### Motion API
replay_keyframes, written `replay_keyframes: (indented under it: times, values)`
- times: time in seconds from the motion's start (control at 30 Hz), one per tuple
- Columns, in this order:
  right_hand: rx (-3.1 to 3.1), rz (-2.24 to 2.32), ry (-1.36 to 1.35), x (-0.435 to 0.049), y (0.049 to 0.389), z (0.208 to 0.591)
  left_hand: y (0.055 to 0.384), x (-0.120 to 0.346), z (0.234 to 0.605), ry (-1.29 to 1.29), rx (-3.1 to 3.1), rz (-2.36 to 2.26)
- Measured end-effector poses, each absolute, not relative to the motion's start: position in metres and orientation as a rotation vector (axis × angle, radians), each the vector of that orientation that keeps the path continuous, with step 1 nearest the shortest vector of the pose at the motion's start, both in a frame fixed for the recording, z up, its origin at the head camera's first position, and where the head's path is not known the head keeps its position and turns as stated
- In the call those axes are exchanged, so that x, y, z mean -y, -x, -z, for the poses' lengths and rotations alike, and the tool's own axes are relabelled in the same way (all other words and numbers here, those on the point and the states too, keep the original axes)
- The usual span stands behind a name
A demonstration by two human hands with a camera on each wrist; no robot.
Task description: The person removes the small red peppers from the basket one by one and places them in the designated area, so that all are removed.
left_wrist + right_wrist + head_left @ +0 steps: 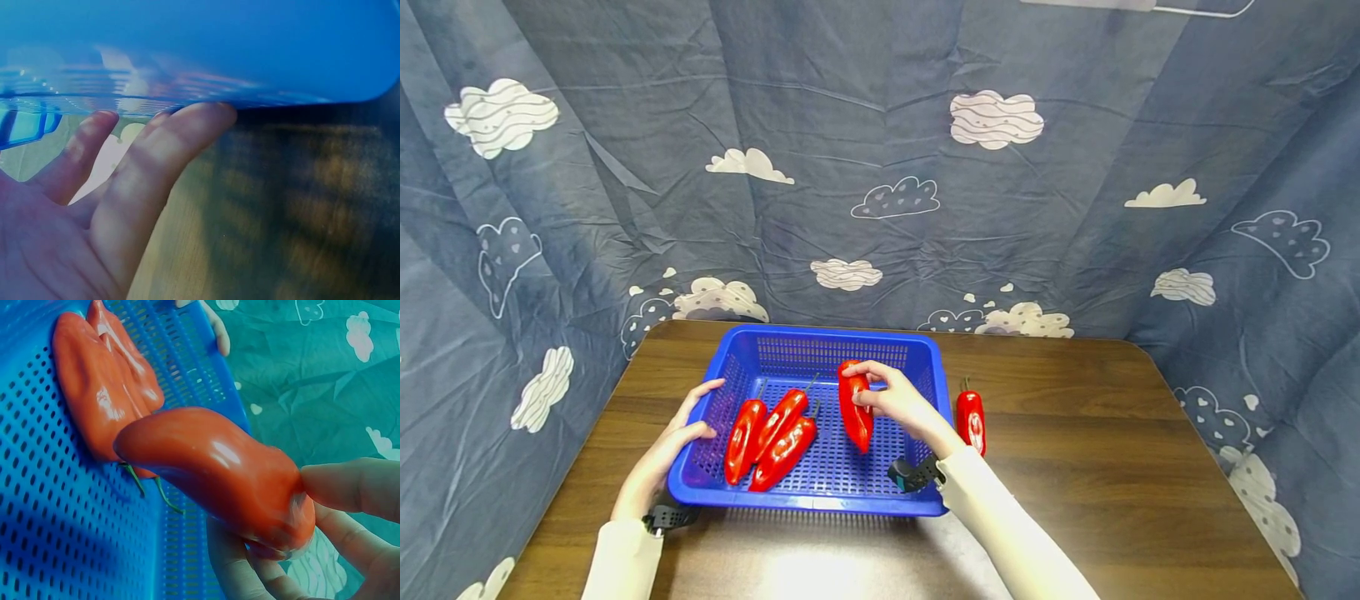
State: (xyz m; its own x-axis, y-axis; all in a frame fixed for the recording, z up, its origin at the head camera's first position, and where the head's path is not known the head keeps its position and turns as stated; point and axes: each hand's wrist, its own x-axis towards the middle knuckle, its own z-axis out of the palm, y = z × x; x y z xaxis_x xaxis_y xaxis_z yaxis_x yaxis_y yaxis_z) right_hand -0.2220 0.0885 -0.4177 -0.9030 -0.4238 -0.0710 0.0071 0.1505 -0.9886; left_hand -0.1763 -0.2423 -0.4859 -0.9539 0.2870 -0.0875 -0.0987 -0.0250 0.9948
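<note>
A blue plastic basket [820,503] stands on the table with three red peppers [744,442] lying in its left half. My right hand [901,406] holds another red pepper [854,408] over the basket's right half, thumb and fingers around its upper end. In the right wrist view this pepper [219,469] points its narrow tip toward the peppers [94,381] in the basket. My left hand [664,454] grips the basket's left rim, with fingertip and thumb tip showing over the edge. The left wrist view has its thumb [162,156] and fingers against the basket side [281,56].
One more red pepper [971,421] lies on the wooden table [1090,467] just right of the basket, partly behind the right forearm. A dark curtain [880,133] with cloud prints surrounds the table at the back and sides.
</note>
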Motion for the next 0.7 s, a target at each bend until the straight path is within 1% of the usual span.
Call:
replay_keyframes:
  times: [0.7]
  values:
    - [-2.19,1.758,0.406,-0.131,0.219,0.423,0.177,0.243,0.487,-0.196,-1.967,-2.069]
